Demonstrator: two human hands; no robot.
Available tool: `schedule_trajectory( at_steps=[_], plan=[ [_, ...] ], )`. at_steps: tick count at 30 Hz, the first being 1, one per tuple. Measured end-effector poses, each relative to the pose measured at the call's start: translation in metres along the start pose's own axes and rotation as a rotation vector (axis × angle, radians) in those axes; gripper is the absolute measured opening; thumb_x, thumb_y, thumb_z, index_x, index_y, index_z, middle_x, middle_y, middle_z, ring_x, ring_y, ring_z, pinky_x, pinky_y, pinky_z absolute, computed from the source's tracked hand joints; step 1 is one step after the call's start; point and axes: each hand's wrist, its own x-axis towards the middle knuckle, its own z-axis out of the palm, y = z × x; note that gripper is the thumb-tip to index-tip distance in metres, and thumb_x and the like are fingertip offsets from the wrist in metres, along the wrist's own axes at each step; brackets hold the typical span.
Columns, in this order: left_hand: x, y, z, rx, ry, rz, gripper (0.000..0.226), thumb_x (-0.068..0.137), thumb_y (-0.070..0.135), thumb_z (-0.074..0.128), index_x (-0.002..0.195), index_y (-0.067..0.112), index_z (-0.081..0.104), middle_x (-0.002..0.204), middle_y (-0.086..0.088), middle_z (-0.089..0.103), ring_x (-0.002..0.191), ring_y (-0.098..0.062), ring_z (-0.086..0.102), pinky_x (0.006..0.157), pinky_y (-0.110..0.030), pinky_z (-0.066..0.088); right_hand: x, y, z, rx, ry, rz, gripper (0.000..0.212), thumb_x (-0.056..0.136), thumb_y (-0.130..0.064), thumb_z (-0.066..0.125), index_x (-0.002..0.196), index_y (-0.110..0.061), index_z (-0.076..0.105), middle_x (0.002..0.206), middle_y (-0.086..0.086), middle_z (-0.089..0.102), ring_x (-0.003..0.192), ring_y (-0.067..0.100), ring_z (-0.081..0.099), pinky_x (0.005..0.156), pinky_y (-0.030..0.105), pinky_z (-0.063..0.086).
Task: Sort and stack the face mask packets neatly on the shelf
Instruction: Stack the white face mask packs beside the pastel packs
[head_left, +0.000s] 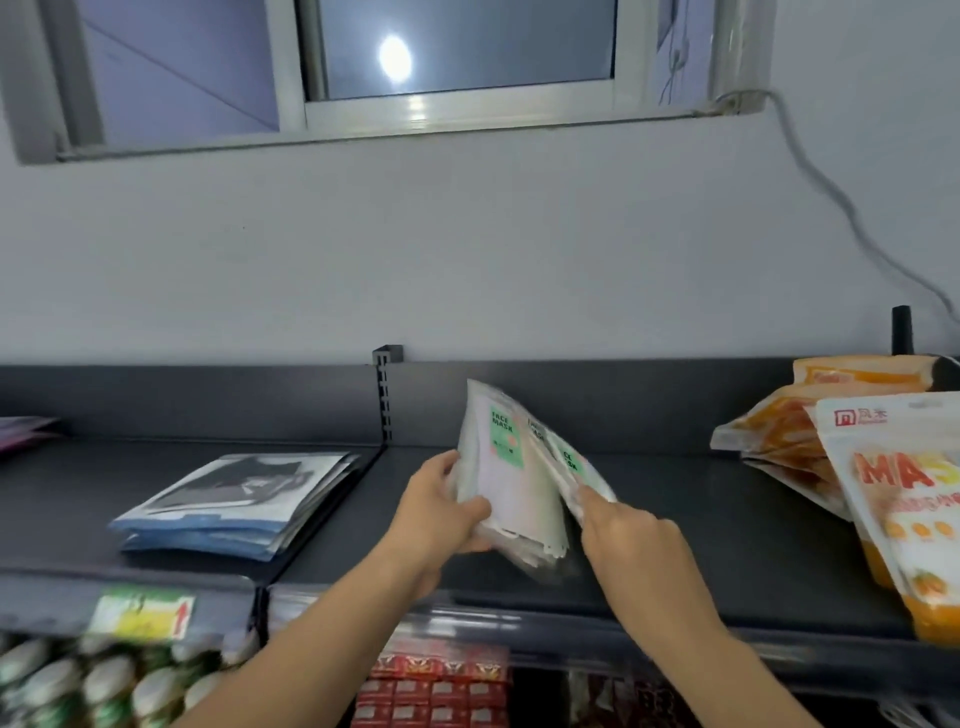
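Across the upper half of the frame, pale grey wall (467, 249), with a metal-framed window (447, 111) at top centre and a loose cable (841, 208) trailing down the upper right. Below it, dark grey shelf (727, 525) spanning the full width, split by a slotted upright (385, 400) at centre. Right edge: orange mask pouches (914, 519), the front ones leaning, more piled flat behind them. Left of centre: flat stack of blue-edged packets (228, 509), black-and-white print on top, lying on the shelf and well apart from the hands. Centre: face mask packets (511, 483), a fanned bundle with pale fronts and green "FACE MASK" labels, held tilted above the shelf just right of the upright. Left hand (441, 514) grips the bundle's lower left edge, thumb across the front. Right hand (634, 540) is at the fan's lower right edge, forefinger stretched along the rightmost packet, other fingers curled, thumb hidden. Lower left: yellow-green price label (143, 616) on the shelf lip, blurred cans (104, 680) beneath; red boxes (431, 691) at bottom centre.
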Motion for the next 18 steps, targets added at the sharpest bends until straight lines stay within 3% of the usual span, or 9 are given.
schedule_trajectory(
  at_steps=[4, 8, 13, 18],
  plan=[
    [-0.013, 0.014, -0.018, -0.038, 0.058, 0.106, 0.063, 0.083, -0.011, 0.058, 0.135, 0.020, 0.041, 0.111, 0.004, 0.062, 0.090, -0.020, 0.067, 0.056, -0.027, 0.057, 0.008, -0.033, -0.005, 0.110, 0.094, -0.049, 0.060, 0.036, 0.000, 0.090, 0.094, -0.004, 0.073, 0.047, 0.000, 0.054, 0.026, 0.017, 0.046, 0.025, 0.023, 0.033],
    [-0.024, 0.031, -0.068, -0.116, 0.127, 0.186, 0.062, 0.082, -0.012, 0.059, 0.134, 0.019, 0.043, 0.113, -0.003, 0.064, 0.090, -0.021, 0.068, 0.057, -0.028, 0.057, 0.024, -0.066, -0.016, 0.198, 0.195, -0.132, 0.059, 0.045, -0.002, 0.090, 0.101, -0.004, 0.071, 0.053, -0.003, 0.058, 0.029, 0.011, 0.046, 0.027, 0.021, 0.034],
    [-0.031, 0.044, -0.154, -0.170, 0.228, 0.278, 0.054, 0.081, -0.015, 0.058, 0.120, 0.022, 0.052, 0.107, -0.003, 0.067, 0.091, -0.023, 0.068, 0.062, -0.034, 0.060, 0.059, -0.122, -0.026, 0.240, 0.257, -0.202, 0.060, 0.050, 0.007, 0.086, 0.107, -0.001, 0.068, 0.056, 0.001, 0.058, 0.031, 0.014, 0.046, 0.025, 0.025, 0.039],
    [-0.036, 0.041, -0.259, -0.171, 0.247, 0.318, 0.051, 0.082, -0.012, 0.059, 0.111, 0.031, 0.057, 0.106, -0.003, 0.069, 0.090, -0.025, 0.070, 0.064, -0.036, 0.058, 0.088, -0.209, -0.018, 0.148, 0.242, -0.380, 0.069, 0.047, 0.005, 0.087, 0.112, -0.002, 0.066, 0.074, 0.006, 0.069, 0.042, 0.018, 0.058, 0.028, 0.029, 0.045]
  ],
)
